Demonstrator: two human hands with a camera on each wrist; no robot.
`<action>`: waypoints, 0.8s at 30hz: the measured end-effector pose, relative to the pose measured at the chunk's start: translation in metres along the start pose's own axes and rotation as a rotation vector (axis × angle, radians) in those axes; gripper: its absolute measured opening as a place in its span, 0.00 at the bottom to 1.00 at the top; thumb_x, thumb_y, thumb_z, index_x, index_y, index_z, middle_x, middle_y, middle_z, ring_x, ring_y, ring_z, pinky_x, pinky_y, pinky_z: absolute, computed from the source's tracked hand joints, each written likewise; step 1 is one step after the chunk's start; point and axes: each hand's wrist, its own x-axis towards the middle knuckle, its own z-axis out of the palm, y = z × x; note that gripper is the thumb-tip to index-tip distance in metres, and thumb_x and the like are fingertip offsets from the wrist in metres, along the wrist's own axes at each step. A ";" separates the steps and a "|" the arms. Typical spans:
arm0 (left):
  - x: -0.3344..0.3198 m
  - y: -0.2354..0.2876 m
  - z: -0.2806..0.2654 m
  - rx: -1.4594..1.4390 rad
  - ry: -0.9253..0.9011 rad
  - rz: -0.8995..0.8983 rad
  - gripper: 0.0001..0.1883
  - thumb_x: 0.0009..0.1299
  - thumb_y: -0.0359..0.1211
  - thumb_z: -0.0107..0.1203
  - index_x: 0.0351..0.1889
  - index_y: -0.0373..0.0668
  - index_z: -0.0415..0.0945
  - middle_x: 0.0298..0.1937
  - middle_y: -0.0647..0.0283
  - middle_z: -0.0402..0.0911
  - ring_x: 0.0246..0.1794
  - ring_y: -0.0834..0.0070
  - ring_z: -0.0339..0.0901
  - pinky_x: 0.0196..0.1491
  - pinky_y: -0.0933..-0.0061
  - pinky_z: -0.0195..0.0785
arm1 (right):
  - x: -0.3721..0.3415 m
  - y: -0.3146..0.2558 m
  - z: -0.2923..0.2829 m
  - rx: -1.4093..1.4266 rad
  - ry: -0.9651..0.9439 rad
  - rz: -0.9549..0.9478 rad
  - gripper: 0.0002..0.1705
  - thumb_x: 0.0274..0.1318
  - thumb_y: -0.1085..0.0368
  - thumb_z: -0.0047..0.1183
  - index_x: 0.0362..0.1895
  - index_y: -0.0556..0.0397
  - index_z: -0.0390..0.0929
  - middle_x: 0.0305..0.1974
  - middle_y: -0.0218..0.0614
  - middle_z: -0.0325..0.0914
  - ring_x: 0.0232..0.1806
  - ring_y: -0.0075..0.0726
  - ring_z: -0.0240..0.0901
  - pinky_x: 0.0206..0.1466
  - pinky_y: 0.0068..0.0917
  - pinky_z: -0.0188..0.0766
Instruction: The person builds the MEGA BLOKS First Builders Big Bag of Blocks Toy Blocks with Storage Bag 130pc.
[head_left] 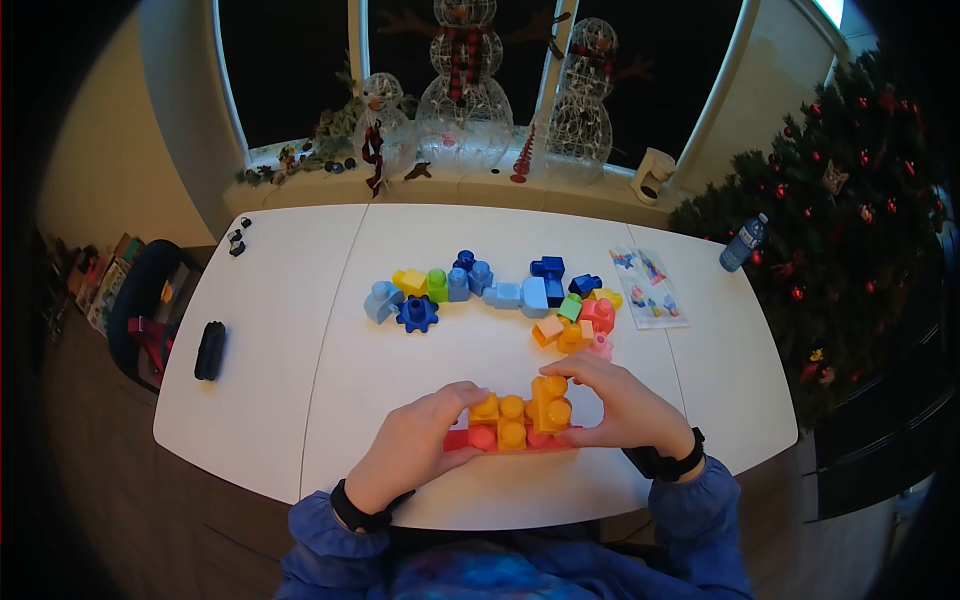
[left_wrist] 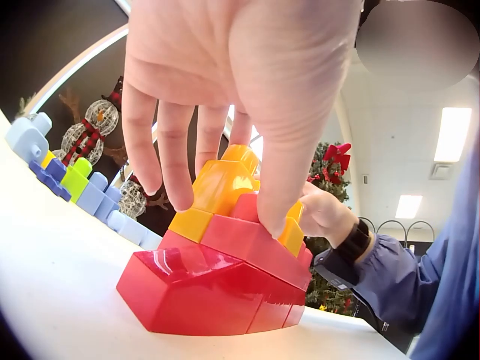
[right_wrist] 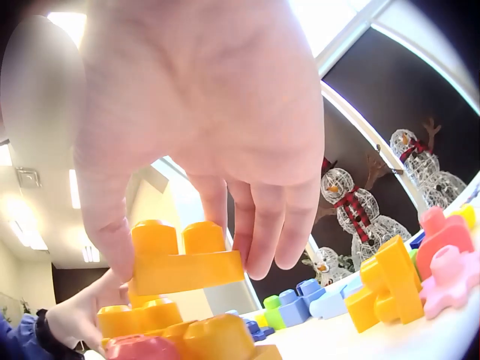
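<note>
Near the table's front edge stands a red and orange building-block stack point(head_left: 512, 436), with a long red base point(left_wrist: 202, 289) and orange studded blocks above it. My left hand point(head_left: 425, 425) steadies the stack's left end, its thumb against the near side and its fingers behind. Between thumb and fingertips, my right hand point(head_left: 630, 400) pinches an orange two-stud block point(right_wrist: 187, 270). That block sits tilted over the right part of the stack, right at the orange blocks point(right_wrist: 150, 319) below. In the left wrist view, my left hand point(left_wrist: 240, 67) covers part of the stack's top.
Behind the stack are several blue and green blocks point(head_left: 457, 284), a dark blue gear-shaped block point(head_left: 417, 314), and orange and pink blocks point(head_left: 598, 315). A picture sheet point(head_left: 650, 288) and a bottle point(head_left: 743, 243) lie right. A black case point(head_left: 209, 351) rests left.
</note>
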 end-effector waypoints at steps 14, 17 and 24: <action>0.001 -0.003 0.004 -0.013 0.037 0.069 0.36 0.60 0.29 0.76 0.66 0.44 0.71 0.65 0.53 0.79 0.55 0.55 0.83 0.57 0.63 0.80 | -0.010 0.002 0.031 -0.061 -0.005 -0.014 0.43 0.55 0.64 0.73 0.75 0.47 0.70 0.59 0.43 0.76 0.57 0.51 0.78 0.60 0.35 0.78; 0.001 -0.005 0.004 -0.033 0.027 0.064 0.36 0.60 0.29 0.76 0.66 0.44 0.71 0.66 0.53 0.78 0.57 0.56 0.82 0.58 0.62 0.79 | -0.010 0.004 0.033 -0.074 -0.007 -0.006 0.43 0.55 0.62 0.73 0.75 0.47 0.70 0.59 0.43 0.76 0.57 0.52 0.78 0.60 0.36 0.77; 0.002 -0.006 0.002 -0.066 0.015 0.052 0.37 0.60 0.30 0.77 0.66 0.44 0.71 0.66 0.55 0.79 0.57 0.58 0.82 0.57 0.63 0.79 | -0.011 0.002 0.033 -0.236 0.022 -0.040 0.43 0.54 0.54 0.72 0.73 0.48 0.72 0.59 0.44 0.78 0.59 0.54 0.76 0.64 0.45 0.71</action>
